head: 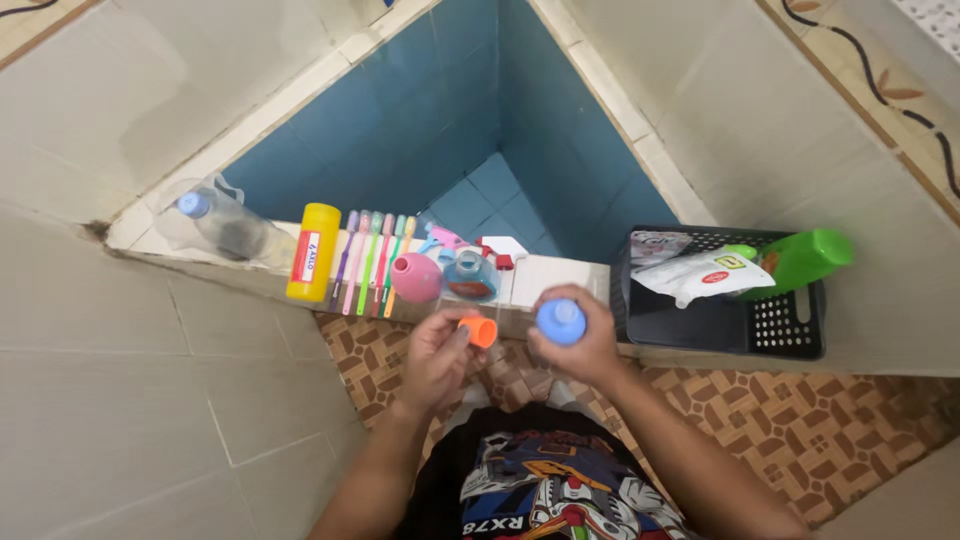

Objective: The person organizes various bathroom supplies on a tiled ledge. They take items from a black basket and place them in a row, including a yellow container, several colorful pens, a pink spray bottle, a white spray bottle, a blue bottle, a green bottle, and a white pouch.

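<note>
Tiled ledge; small orange cap [482, 331]

Blue-tiled basin [560, 150], patterned brown floor [800, 420]

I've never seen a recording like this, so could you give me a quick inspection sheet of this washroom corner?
Surface: tiled ledge along a blue-tiled basin.
Job's things: orange cap in left hand; blue-topped bottle in right hand.
Clutter: yellow bottle, row of toothbrushes, pink bottle, clear bottle, black basket with green bottle and white pouch.
Hands: both gripping.
Cables: nothing seen.
Surroundings: beige wall tiles, brown patterned floor.
</note>
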